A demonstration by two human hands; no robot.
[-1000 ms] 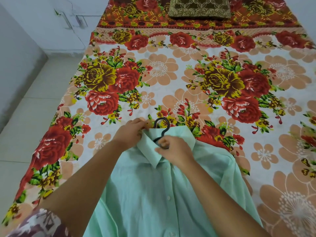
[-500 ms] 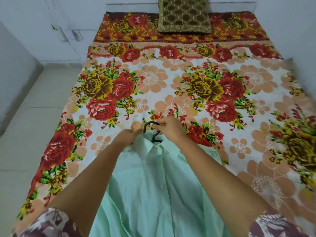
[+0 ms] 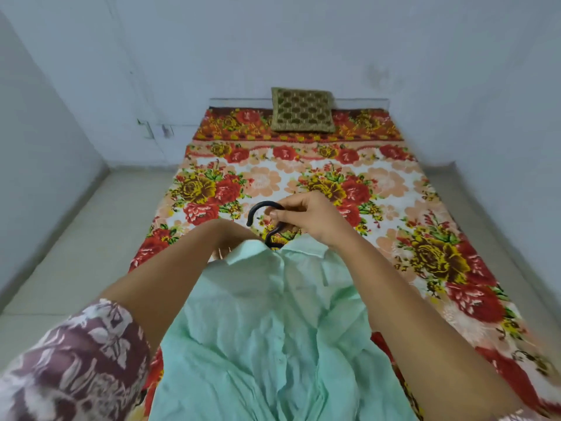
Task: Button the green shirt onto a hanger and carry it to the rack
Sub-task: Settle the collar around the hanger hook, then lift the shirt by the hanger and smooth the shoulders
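Since a second ago the head camera has tilted up: more wall shows, the pillow sits mid-frame, and the right hand has gone from the collar to the hook.

Head view: right grip is clenched on the black hanger at the bend of its hook, which stands clear of the collar. Left hand is mostly hidden behind its own forearm and the collar flap; cannot tell if that grip is closed on anything. The green shirt lies front-up on the bed, collar away from the person, hanger body inside it and unseen.

Step in hand, as judged: lift for the carry. Placket looks closed, though buttons are too blurred to confirm. Best to pull the hook straight up, support the left shoulder until the fabric hangs free, and keep the hem off the floor.

Materials: shirt is thin, crinkled, pale mint cloth, limp; hanger is smooth, rigid, round-section plastic; bedsheet is a busy floral print; pillow is olive with a lattice pattern.
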